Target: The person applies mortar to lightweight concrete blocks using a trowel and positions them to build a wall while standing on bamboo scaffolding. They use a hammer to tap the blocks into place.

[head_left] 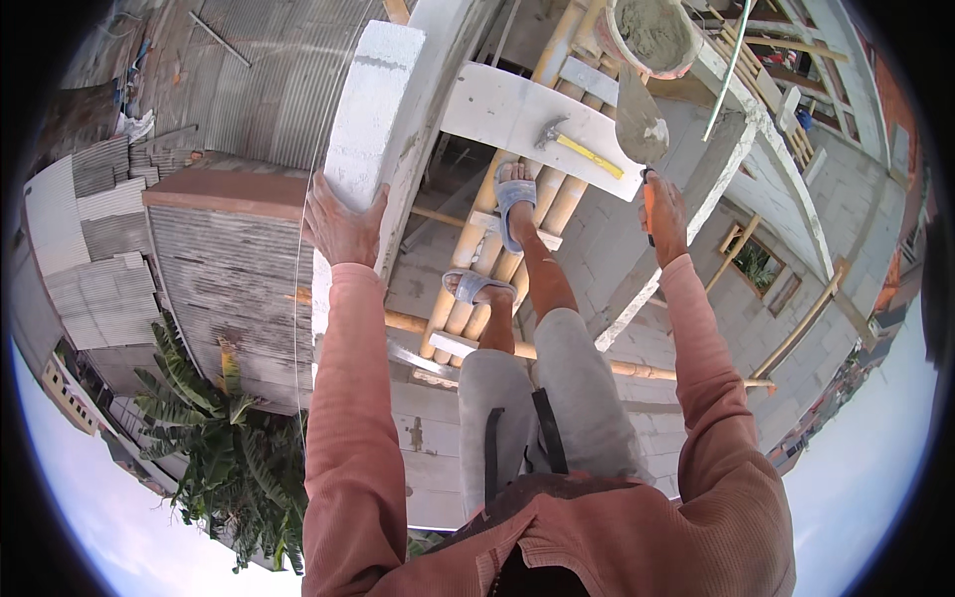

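Observation:
My left hand (343, 224) grips the end of a white lightweight block (370, 119) along the top of the wall on the left, thumb and fingers around its sides. On the right, my right hand (665, 214) is closed on the orange and black handle of a trowel (642, 124), its grey, mortar-smeared blade just below a round bucket of grey mortar (652, 35). Between my hands, a pale board (487, 109) lies across bamboo poles, with a hammer (589, 157) with a yellow handle on it, left of the trowel.
My sandalled feet stand on bamboo poles (468, 318) with gaps beside them. A concrete beam (746, 134) runs at right, past a block wall with a window opening (756, 259). Beyond the wall's left edge are corrugated roofs (229, 90) below and banana plants (209, 428).

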Available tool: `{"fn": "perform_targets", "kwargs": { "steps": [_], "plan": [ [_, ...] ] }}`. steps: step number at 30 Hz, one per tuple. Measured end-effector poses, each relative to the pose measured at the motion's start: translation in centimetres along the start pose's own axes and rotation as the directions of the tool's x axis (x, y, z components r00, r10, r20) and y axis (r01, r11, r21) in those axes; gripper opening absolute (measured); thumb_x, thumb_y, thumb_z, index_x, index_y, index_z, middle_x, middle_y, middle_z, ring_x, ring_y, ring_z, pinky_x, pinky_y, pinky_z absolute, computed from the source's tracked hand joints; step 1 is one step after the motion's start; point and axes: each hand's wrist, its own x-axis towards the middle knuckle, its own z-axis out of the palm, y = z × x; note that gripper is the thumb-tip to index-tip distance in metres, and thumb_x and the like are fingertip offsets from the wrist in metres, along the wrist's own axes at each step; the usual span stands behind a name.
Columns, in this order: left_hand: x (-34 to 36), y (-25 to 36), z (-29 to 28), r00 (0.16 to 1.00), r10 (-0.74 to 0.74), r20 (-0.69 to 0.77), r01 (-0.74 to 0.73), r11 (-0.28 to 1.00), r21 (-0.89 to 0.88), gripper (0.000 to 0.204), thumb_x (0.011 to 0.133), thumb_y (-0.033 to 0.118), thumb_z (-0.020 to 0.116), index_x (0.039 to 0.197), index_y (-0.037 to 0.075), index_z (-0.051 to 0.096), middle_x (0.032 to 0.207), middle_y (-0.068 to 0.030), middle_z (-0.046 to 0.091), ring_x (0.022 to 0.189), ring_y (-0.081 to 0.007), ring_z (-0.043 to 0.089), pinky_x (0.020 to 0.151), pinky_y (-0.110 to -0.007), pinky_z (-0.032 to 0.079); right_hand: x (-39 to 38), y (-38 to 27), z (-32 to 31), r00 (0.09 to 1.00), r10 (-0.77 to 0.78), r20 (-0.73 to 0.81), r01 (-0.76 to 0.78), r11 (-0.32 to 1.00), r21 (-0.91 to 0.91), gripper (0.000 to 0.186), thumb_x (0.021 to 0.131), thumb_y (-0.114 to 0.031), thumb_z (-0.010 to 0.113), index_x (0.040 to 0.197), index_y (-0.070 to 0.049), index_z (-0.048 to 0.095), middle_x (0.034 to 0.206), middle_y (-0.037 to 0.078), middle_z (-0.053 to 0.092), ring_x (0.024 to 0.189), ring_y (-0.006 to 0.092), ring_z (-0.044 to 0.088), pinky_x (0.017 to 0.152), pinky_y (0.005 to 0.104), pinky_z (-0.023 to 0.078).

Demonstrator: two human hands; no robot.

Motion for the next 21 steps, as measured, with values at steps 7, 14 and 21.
{"fn": "perform_targets", "kwargs": {
  "steps": [7, 14, 21],
  "plan": [
    [-0.1, -0.7, 1.0, 0.997, 0.058, -0.042, -0.058, 0.998, 0.005, 0.109, 0.072, 0.059, 0.079, 0.153, 0.005, 0.032, 0.149, -0.0188, 0.045, 0.14, -0.0336, 0.039, 0.118, -0.052, 0.021, 9.4, -3.9, -5.5, 0.925, -0.379, -0.017, 0.313, 0.789, -0.529, 0.043, 0.098, -0.036, 0.051, 0.116, 0.001, 0.064, 0.1, 0.022, 0.066, 0.091, 0.0364, 0.064, 0.084, 0.043, 0.049],
    [-0.4, -0.2, 2.0, 0.997, 0.052, -0.051, -0.047, 0.995, 0.083, 0.109, 0.073, 0.06, 0.078, 0.151, 0.0, 0.031, 0.145, -0.0241, 0.046, 0.137, -0.0388, 0.039, 0.119, -0.053, 0.022, 15.2, -4.0, -7.4, 0.679, -0.73, 0.086, 0.559, 0.437, -0.704, 0.039, 0.097, -0.033, 0.057, 0.116, 0.002, 0.062, 0.1, 0.021, 0.066, 0.099, 0.0373, 0.063, 0.092, 0.0434, 0.047],
    [-0.5, -1.0, 2.0, 0.973, 0.139, -0.186, -0.101, 0.975, 0.197, 0.107, 0.075, 0.062, 0.077, 0.149, -0.002, 0.034, 0.142, -0.0257, 0.048, 0.131, -0.0417, 0.046, 0.112, -0.053, 0.033, 6.8, -8.4, -0.9, 0.943, 0.1, 0.318, -0.17, 0.965, 0.201, 0.038, 0.1, -0.043, 0.057, 0.105, -0.005, 0.062, 0.076, 0.0, 0.051, 0.052, 0.0098, 0.047, 0.047, 0.0265, 0.039]
  ]
}}
